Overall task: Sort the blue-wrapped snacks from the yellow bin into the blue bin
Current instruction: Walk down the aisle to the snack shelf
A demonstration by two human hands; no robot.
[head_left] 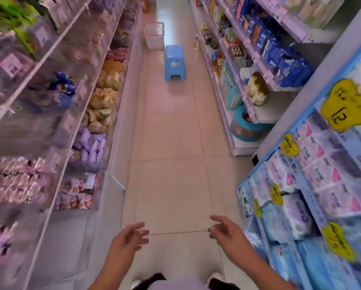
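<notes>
**Empty hands, snacks on left shelves**

Left hand (129, 237) and right hand (225, 231) low in frame, fingers loose, grasping nothing. Blue-wrapped snacks (63, 83) at left, in clear shelf bin. Yellow and blue bins not identifiable. Probably light, crinkly, slippery; best pinched across the middle.

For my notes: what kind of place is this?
Most likely a small grocery shop aisle: clear snack bins on the left, shelves with yellow price tags on the right, a shopping basket on the floor.
</notes>
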